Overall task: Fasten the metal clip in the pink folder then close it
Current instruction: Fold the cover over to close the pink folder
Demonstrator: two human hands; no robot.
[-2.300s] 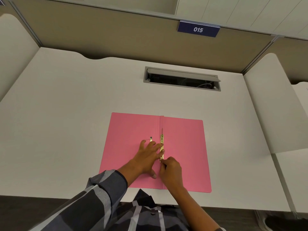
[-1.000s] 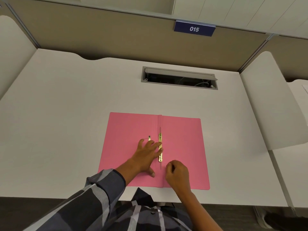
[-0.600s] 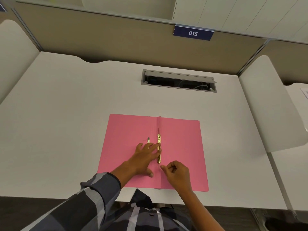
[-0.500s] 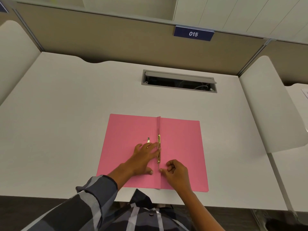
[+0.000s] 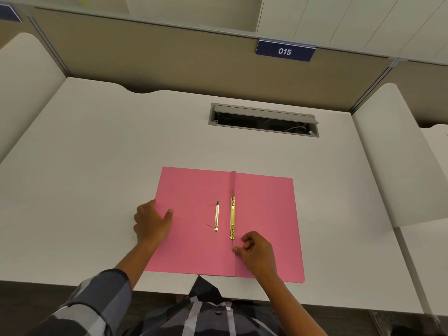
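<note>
The pink folder [image 5: 264,209] lies open and flat on the white desk [image 5: 97,154], near the front edge. A gold metal clip [image 5: 232,218] runs along its centre fold, and a second, shorter gold metal strip [image 5: 216,216] lies on the left flap. My left hand [image 5: 152,220] grips the left flap's outer edge, thumb on top and fingers underneath. My right hand [image 5: 254,249] is loosely curled on the right flap, with its thumb pressing the fold just below the clip.
A grey cable slot [image 5: 263,120] with its lid up is set into the desk behind the folder. Beige partition walls close the desk at the back and both sides. A blue plate [image 5: 284,50] reads 015.
My left hand has left the clip and moved left to the outer edge of the left flap, uncovering the shorter strip. My right hand stays by the fold.
</note>
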